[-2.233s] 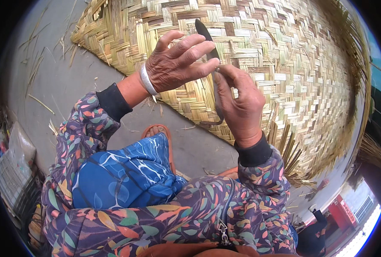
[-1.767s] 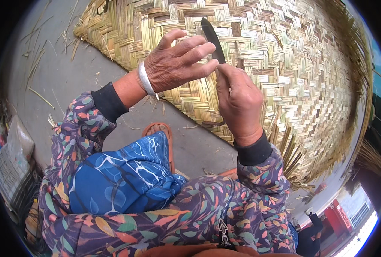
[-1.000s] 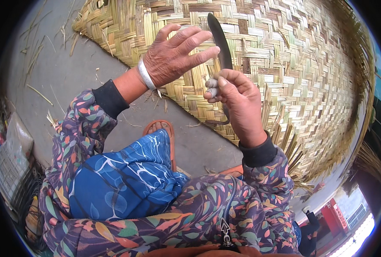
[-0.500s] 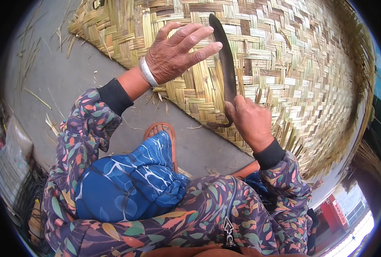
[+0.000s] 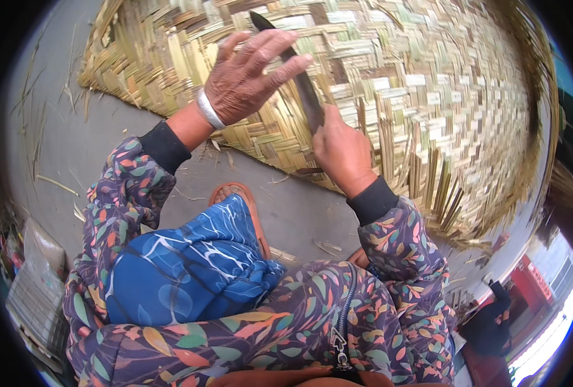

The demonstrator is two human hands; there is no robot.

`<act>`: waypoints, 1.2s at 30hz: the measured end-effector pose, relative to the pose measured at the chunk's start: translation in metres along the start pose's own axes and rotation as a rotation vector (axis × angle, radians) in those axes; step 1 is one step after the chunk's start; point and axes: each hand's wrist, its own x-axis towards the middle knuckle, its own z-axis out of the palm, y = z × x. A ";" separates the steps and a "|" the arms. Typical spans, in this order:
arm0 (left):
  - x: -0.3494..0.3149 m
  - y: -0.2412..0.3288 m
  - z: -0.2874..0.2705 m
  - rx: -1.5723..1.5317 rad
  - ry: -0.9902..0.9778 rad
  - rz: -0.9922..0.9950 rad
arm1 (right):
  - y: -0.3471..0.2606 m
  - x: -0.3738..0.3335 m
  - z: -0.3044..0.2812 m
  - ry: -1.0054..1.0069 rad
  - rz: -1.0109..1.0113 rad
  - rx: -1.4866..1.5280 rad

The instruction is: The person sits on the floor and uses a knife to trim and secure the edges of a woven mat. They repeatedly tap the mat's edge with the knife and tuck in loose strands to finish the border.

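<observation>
My right hand (image 5: 341,151) grips the dark knife (image 5: 299,84) closed-fisted at the woven bamboo mat's (image 5: 428,97) frayed edge; my left hand (image 5: 248,80), fingers spread, rests on the blade. Bare floor (image 5: 286,206) lies below.

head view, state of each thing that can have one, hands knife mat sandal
left hand: open, fingers spread over the blade
right hand: closed on the knife handle
knife: dark blade pointing away, over the mat
woven mat: part woven, loose strip ends sticking out at its near edge
sandal: on the foot, flat on the ground
</observation>
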 end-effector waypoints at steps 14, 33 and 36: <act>0.067 0.032 -0.035 -0.180 0.188 0.060 | 0.127 -0.188 -0.146 0.034 0.374 0.899; 0.121 0.284 -0.011 -0.509 -0.427 1.332 | 0.323 -0.397 -0.008 1.149 1.170 0.840; 0.132 0.330 0.015 -0.520 -0.415 1.320 | 0.345 -0.365 0.000 0.943 1.246 0.648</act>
